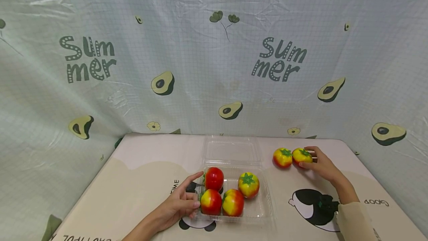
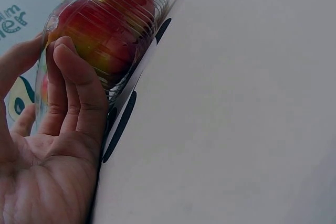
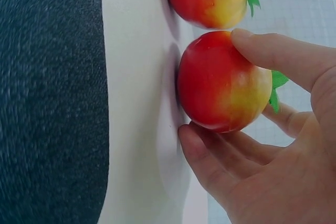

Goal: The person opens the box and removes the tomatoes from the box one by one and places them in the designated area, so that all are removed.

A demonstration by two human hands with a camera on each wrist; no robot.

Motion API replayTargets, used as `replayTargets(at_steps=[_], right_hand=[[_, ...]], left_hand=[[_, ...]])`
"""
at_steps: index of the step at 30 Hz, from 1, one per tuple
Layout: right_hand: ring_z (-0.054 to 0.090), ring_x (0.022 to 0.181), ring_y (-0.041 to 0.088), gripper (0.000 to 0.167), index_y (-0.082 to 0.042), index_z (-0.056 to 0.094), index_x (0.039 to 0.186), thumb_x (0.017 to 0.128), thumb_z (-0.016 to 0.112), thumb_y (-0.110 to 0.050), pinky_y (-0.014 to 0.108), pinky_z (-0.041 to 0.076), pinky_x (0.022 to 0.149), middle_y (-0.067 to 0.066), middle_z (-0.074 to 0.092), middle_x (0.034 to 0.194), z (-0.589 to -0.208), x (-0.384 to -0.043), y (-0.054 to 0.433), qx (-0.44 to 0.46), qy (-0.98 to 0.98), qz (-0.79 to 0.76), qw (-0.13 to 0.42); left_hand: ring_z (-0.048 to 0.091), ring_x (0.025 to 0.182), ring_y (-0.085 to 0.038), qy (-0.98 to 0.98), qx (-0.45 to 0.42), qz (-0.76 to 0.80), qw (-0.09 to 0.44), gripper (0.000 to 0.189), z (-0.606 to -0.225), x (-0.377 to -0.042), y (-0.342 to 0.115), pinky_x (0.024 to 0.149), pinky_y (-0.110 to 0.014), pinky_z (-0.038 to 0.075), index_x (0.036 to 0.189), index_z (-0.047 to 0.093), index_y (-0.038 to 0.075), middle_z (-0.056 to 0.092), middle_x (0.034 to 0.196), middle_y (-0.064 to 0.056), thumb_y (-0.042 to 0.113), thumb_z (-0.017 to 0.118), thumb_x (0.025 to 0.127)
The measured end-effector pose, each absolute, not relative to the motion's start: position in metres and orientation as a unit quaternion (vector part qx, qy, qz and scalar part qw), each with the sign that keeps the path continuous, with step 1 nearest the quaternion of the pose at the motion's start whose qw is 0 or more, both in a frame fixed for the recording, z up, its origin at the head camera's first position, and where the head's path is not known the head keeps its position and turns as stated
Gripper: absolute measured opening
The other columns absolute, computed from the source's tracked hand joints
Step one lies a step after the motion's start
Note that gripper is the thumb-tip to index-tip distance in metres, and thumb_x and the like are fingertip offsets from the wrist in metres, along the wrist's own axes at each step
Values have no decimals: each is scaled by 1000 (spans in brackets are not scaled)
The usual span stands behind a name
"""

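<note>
A clear plastic clamshell box (image 1: 262, 211) lies with its lid folded back, several red-and-yellow tomatoes (image 1: 233, 202) inside it. My left hand (image 1: 177, 205) holds the box at its left side, index finger along the rim; in the left wrist view its bent fingers lie against the ribbed wall. To the right of the box, my right hand (image 1: 322, 164) grips a tomato (image 3: 226, 85) with a green leafy top, thumb on one side and fingers around the other. A second loose tomato (image 1: 282, 158) sits just left of the gripped one.
The hinged lid (image 1: 232, 151) lies flat toward the back of the table. Under everything is a pale printed table cover (image 1: 143, 185) with cartoon figures. A grey-green curtain (image 1: 194, 47) with avocado prints rises behind and at both sides.
</note>
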State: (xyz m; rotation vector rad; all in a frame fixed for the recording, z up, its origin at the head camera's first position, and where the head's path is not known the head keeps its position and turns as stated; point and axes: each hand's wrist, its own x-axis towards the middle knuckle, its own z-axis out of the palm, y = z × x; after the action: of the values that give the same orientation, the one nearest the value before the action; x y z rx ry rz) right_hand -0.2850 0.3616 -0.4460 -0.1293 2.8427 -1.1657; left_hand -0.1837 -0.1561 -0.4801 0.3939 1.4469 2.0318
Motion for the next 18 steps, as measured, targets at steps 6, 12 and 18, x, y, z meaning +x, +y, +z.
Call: replayTargets(at_steps=[6, 12, 18], right_hand=[[41, 133, 59, 78, 6, 25, 153, 97, 69, -27, 73, 38, 110, 42, 32, 151, -446, -285, 362, -43, 923, -381, 37], [41, 133, 59, 78, 6, 25, 153, 97, 69, -28, 73, 39, 110, 41, 33, 151, -446, -285, 362, -44, 921, -386, 40], [41, 133, 59, 77, 6, 26, 152, 97, 68, -28, 73, 39, 109, 41, 33, 151, -447, -285, 362, -49, 920, -386, 40]], left_hand=[[61, 67, -10, 544, 150, 768, 303, 88, -480, -184, -156, 69, -20, 56, 165, 10, 27, 63, 81, 2, 7, 63, 98], [60, 67, -10, 545, 153, 768, 300, 87, -479, -184, -155, 70, -20, 57, 165, 10, 25, 62, 82, 2, 7, 62, 98], [59, 67, -10, 549, 148, 767, 299, 87, -479, -184, -155, 71, -20, 57, 165, 10, 25, 62, 82, 2, 7, 62, 98]])
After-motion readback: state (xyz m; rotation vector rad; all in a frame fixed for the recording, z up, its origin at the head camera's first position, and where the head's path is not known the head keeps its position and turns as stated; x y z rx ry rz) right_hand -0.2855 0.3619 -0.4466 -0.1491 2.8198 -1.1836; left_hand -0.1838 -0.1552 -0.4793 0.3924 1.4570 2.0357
